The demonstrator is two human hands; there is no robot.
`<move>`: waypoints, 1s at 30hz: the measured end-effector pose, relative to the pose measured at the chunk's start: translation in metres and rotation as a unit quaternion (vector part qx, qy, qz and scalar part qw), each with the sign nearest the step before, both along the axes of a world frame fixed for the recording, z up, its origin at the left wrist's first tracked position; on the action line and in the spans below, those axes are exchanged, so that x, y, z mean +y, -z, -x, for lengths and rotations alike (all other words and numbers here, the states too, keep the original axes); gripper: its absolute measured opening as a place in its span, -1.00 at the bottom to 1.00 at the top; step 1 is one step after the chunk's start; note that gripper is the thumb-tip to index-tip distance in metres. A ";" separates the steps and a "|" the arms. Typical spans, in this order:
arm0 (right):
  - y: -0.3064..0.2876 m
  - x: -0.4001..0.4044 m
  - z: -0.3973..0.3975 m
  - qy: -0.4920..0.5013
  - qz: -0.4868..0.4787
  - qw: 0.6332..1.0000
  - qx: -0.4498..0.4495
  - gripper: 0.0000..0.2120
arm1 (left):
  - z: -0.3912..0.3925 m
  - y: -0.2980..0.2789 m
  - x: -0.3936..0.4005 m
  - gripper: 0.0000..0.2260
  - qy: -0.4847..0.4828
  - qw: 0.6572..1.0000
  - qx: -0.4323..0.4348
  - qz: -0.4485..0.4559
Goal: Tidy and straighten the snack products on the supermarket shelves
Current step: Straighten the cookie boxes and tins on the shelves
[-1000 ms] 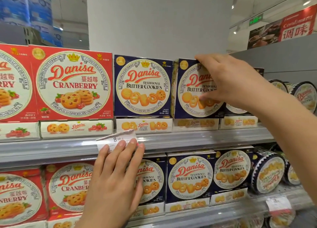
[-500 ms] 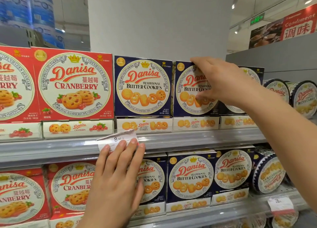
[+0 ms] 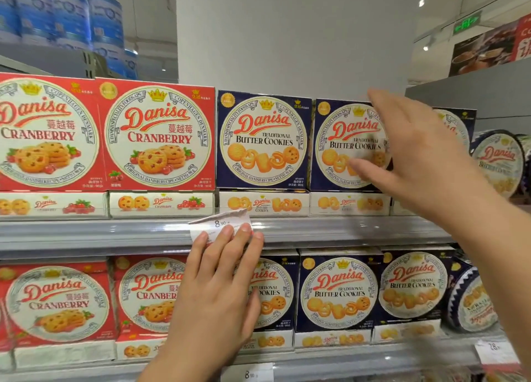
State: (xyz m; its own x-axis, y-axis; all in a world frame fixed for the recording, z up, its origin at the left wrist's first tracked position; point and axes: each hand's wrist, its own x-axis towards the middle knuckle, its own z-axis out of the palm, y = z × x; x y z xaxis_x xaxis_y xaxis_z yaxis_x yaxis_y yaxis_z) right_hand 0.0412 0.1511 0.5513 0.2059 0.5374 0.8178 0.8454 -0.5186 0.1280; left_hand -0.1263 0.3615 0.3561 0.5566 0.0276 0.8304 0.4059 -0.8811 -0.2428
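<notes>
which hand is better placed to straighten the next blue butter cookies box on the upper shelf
Right. The right hand is open and raised in front of the second blue butter cookies box on the upper shelf, beside the box half hidden behind it. The left hand is lower, fingers resting on the loose price tag.

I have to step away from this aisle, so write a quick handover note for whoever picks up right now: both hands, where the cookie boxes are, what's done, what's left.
Left hand: fingers straight, pressing the loose price tag against the upper shelf rail.
Right hand: open, in front of the second blue butter cookie box on the upper shelf; blurred, contact unclear.
Placement: red cranberry boxes left, blue butter cookie boxes right, both shelves, fronts forward.
Done: upper row looks upright and squared.
Left: the price tag sits crooked; round tins at far right stand angled, and lower blue boxes look uneven.
</notes>
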 end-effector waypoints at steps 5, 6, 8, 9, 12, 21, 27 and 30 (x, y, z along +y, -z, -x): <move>0.088 -0.018 0.033 -0.143 -0.039 0.984 0.096 -0.41 | 0.005 -0.004 -0.008 -0.35 -0.005 0.999 0.019 0.028; 0.107 -0.019 0.036 -0.163 -0.038 0.977 0.131 -0.43 | 0.006 -0.005 -0.009 -0.36 -0.001 0.999 0.023 0.034; 0.146 -0.020 0.041 -0.196 -0.039 0.960 0.199 -0.47 | 0.012 -0.008 -0.014 -0.42 0.024 0.998 0.023 0.057; 0.165 -0.021 0.044 -0.210 -0.042 0.948 0.235 -0.50 | 0.016 -0.009 -0.017 -0.46 0.044 0.996 0.017 0.075; 0.227 -0.023 0.048 -0.240 -0.048 0.902 0.357 -0.61 | 0.032 0.001 -0.032 -0.60 0.111 0.981 -0.014 0.156; 0.343 -0.029 0.063 -0.226 0.045 0.831 0.506 -0.58 | 0.110 0.111 -0.074 -0.62 0.086 0.902 0.016 0.423; 0.394 -0.027 0.090 -0.230 0.144 0.806 0.526 -0.52 | 0.183 0.177 -0.080 -0.57 0.004 0.865 0.051 0.499; 0.406 -0.023 0.106 -0.215 0.200 0.789 0.540 -0.44 | 0.218 0.197 -0.070 -0.54 -0.027 0.848 0.043 0.527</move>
State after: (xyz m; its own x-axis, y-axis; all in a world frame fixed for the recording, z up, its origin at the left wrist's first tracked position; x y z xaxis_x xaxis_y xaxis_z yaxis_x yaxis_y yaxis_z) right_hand -0.0649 0.1285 0.1450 0.3942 0.9183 0.0378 0.6611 -0.2547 -0.7058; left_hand -0.3442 0.2915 0.1594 0.5887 0.7564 0.2851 0.4731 -0.6084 0.6372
